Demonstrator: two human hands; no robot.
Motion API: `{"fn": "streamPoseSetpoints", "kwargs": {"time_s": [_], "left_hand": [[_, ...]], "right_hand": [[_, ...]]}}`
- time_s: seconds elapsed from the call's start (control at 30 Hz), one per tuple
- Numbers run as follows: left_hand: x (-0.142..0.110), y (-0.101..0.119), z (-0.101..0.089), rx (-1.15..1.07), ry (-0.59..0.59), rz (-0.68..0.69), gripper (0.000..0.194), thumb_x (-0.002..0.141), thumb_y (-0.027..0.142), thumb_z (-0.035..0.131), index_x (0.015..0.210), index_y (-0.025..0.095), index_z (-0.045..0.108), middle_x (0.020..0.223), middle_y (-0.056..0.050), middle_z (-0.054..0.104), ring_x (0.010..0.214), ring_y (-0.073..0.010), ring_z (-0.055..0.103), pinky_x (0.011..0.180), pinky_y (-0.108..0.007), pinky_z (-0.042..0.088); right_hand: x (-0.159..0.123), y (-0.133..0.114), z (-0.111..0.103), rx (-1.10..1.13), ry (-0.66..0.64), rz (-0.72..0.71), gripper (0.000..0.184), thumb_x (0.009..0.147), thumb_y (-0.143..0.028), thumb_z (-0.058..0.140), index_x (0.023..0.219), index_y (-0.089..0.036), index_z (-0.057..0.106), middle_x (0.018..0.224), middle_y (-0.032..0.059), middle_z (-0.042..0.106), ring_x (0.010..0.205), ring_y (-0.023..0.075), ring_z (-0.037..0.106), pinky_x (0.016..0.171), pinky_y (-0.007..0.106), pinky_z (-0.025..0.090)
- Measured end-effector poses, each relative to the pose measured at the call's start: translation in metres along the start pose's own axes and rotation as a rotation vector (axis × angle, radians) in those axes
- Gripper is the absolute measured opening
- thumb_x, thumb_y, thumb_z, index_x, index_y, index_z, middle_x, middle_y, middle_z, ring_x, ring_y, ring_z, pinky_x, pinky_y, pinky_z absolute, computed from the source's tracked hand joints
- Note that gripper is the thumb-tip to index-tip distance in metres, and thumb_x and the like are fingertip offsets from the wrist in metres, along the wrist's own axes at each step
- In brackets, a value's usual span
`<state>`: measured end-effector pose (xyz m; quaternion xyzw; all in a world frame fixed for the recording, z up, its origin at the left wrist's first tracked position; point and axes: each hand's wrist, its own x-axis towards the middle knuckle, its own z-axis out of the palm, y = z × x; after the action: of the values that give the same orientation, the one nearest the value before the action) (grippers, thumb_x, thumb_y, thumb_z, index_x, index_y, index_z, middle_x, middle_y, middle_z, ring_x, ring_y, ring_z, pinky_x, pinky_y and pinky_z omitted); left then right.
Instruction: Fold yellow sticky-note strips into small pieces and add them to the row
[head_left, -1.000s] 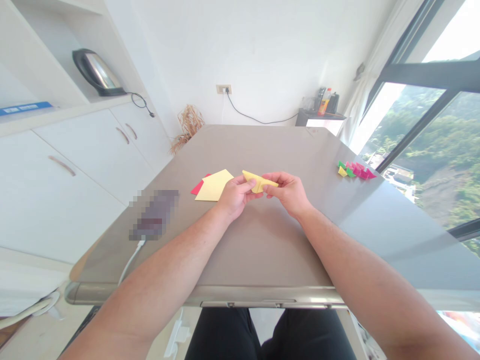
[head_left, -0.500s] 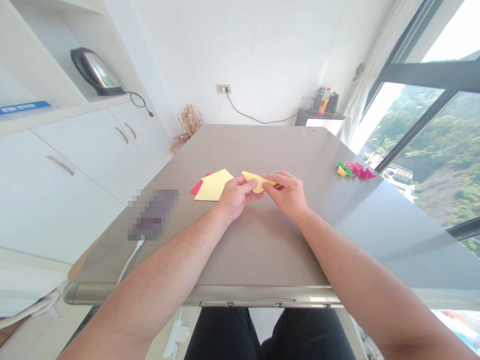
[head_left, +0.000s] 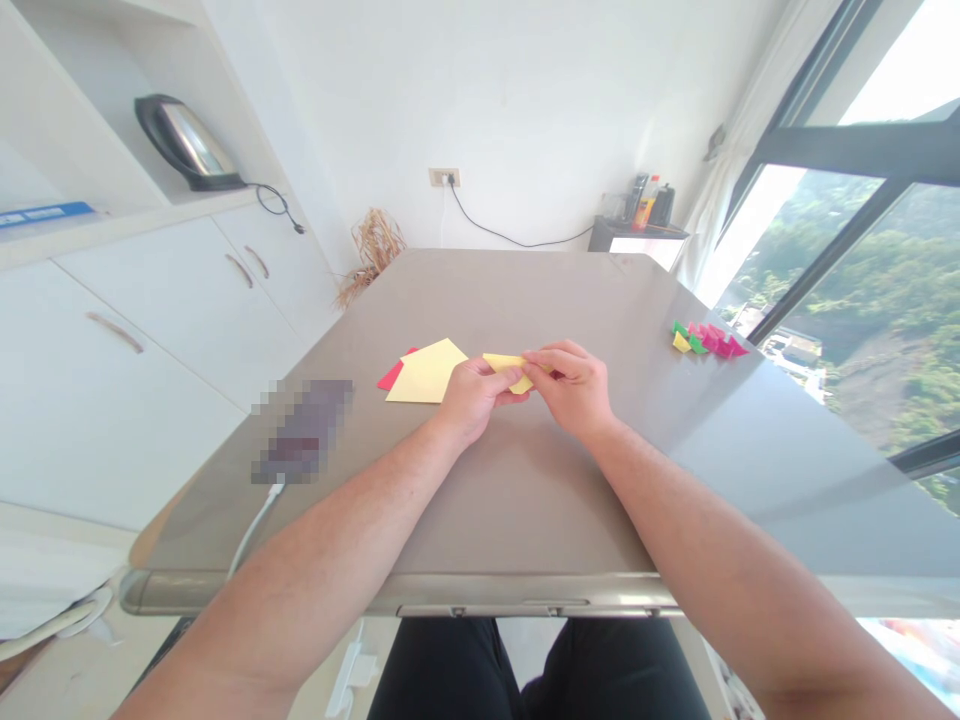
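Note:
A folded piece of yellow paper (head_left: 504, 361) is held just above the table, between both hands. My left hand (head_left: 476, 398) pinches its left part, thumb on top and fingers underneath. My right hand (head_left: 574, 385) grips the right part between thumb and forefinger, covering much of that end. Both thumbs meet near the paper's middle. Just left of my left hand lie flat yellow sheets (head_left: 426, 373), with a red sheet (head_left: 391, 376) partly showing beneath them.
Small folded paper pieces (head_left: 711, 340) in pink, green and yellow sit at the table's right side. At the left is a blurred-out dark object (head_left: 304, 430) with a white cable (head_left: 255, 525). The grey table's front edge (head_left: 525, 592) runs before my lap.
The yellow paper has tilted slightly, and its upper left corner sits a little lower. My right fingers have shifted slightly left along it. Both hands keep their hold.

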<state>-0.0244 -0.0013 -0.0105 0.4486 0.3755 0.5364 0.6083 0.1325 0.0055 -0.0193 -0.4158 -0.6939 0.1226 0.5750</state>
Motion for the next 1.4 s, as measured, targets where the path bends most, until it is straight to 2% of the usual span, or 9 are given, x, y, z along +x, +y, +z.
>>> {"fn": "streamPoseSetpoints", "kwargs": {"time_s": [0.23,0.37,0.5,0.6,0.77,1.0,1.23,1.4], "left_hand": [[0.004,-0.003,-0.004,-0.047,0.013,-0.045,0.026,0.071,0.028,0.080,0.090,0.011,0.075,0.086,-0.008,0.075,0.080,-0.0185,0.069,0.076,-0.034,0.057],[0.005,-0.001,-0.005,-0.039,0.048,-0.045,0.025,0.068,0.028,0.082,0.086,0.011,0.074,0.083,-0.007,0.074,0.075,-0.0170,0.068,0.074,-0.033,0.057],[0.006,-0.001,-0.006,-0.038,0.036,-0.061,0.025,0.067,0.027,0.082,0.086,0.013,0.075,0.083,-0.007,0.074,0.074,-0.0165,0.068,0.071,-0.030,0.056],[0.007,-0.002,-0.008,-0.032,0.009,-0.086,0.024,0.068,0.027,0.082,0.086,0.013,0.075,0.083,-0.007,0.074,0.075,-0.0169,0.068,0.071,-0.030,0.056],[0.009,-0.005,-0.012,0.018,-0.030,-0.101,0.029,0.068,0.031,0.084,0.089,0.013,0.075,0.088,-0.009,0.074,0.081,-0.0186,0.069,0.073,-0.032,0.057],[0.008,-0.003,-0.013,0.088,-0.040,-0.080,0.031,0.068,0.033,0.085,0.090,0.013,0.076,0.092,-0.009,0.073,0.082,-0.0190,0.068,0.072,-0.034,0.058],[0.006,-0.001,-0.009,0.148,0.019,-0.029,0.021,0.071,0.029,0.074,0.085,0.014,0.075,0.087,-0.009,0.075,0.077,-0.0196,0.069,0.068,-0.032,0.055],[0.006,-0.002,-0.010,0.181,-0.012,-0.021,0.020,0.071,0.028,0.073,0.087,0.015,0.076,0.085,-0.007,0.073,0.076,-0.0182,0.068,0.066,-0.030,0.053]], "right_hand": [[-0.002,0.010,0.005,-0.095,-0.003,-0.142,0.016,0.090,-0.024,0.066,0.094,-0.028,0.081,0.103,0.0050,0.076,0.079,0.0161,0.071,0.070,0.030,0.056],[-0.001,0.012,0.007,-0.144,-0.023,-0.211,0.019,0.093,-0.026,0.061,0.096,-0.028,0.080,0.106,0.0048,0.076,0.085,0.0167,0.072,0.070,0.029,0.056],[-0.002,0.011,0.006,-0.128,-0.038,-0.229,0.020,0.094,-0.026,0.060,0.095,-0.026,0.080,0.106,0.0061,0.076,0.085,0.0167,0.071,0.068,0.029,0.055],[-0.002,0.010,0.004,-0.048,-0.092,-0.174,0.020,0.093,-0.025,0.060,0.093,-0.026,0.080,0.107,0.0064,0.075,0.082,0.0159,0.069,0.067,0.029,0.055],[0.002,0.009,0.001,0.094,-0.148,0.006,0.017,0.084,-0.020,0.064,0.086,-0.026,0.080,0.096,0.0039,0.073,0.081,0.0155,0.067,0.070,0.029,0.055],[0.004,0.007,-0.002,0.165,-0.220,0.201,0.023,0.078,-0.018,0.064,0.089,-0.027,0.081,0.093,0.0020,0.068,0.078,0.0137,0.065,0.070,0.029,0.052],[0.003,0.005,-0.005,0.143,-0.202,0.184,0.026,0.076,-0.016,0.061,0.089,-0.027,0.081,0.088,0.0015,0.067,0.074,0.0135,0.062,0.068,0.030,0.050],[0.003,0.002,-0.007,0.141,-0.235,0.190,0.021,0.078,-0.022,0.065,0.090,-0.026,0.082,0.088,0.0024,0.068,0.075,0.0142,0.063,0.069,0.030,0.049]]}}
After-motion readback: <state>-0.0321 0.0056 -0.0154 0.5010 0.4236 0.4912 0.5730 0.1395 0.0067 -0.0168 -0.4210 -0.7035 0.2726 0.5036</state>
